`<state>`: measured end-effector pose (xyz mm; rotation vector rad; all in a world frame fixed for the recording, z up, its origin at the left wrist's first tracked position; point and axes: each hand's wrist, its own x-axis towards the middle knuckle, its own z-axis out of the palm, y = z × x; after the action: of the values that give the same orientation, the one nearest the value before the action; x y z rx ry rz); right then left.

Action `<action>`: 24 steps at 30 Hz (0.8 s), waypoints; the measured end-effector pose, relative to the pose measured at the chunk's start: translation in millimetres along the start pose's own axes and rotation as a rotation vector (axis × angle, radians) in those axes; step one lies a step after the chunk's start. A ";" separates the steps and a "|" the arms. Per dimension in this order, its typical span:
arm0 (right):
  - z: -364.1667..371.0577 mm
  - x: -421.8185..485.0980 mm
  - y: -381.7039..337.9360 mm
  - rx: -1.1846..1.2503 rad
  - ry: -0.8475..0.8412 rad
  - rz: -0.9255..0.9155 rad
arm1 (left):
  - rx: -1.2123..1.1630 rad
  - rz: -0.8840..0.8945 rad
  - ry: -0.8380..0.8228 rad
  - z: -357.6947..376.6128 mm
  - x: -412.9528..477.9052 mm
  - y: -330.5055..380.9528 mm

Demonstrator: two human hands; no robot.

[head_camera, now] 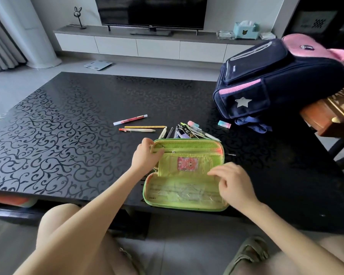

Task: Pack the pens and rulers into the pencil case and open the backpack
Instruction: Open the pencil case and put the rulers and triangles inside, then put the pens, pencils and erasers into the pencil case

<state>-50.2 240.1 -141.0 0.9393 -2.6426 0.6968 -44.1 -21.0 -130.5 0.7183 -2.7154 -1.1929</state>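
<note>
1. Counter [68,126]: glossy black, scrolling vine pattern;
2. Pencil case [185,173]: lime green lining, orange tinge at one corner, pink-red card in its inner pocket;
3. Backpack [276,80]: navy, pink trim and top, silver star on the side;
4. Loose pens: one red-and-white [130,120]; one yellow [145,127];
5. Eraser [224,124]: pink and turquoise.

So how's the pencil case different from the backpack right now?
The pencil case is green, lies open and flat near the table's front edge, with both hands on it. The backpack is navy and pink, bigger, looks zipped shut, untouched, propped at the far right. Both rest on the black table.
</note>
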 end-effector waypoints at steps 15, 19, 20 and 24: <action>6.8 46.9 10.4 0.698 -0.134 0.433 | -0.067 0.320 -0.279 -88.1 8.2 -12.2; 21.2 54.5 1.1 0.875 -0.238 0.447 | -0.067 0.265 -0.454 -110.9 -2.3 -30.3; 25.2 58.3 4.6 0.839 -0.219 0.491 | -0.067 0.251 -0.482 -114.1 -2.8 -32.2; 41.2 76.2 23.1 0.219 -0.117 0.397 | -0.058 0.249 -0.536 -117.4 -3.1 -31.0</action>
<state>-126.0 194.6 -155.2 0.5160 -2.9363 1.0671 1.5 -116.7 -71.2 0.0392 -3.0343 -1.5707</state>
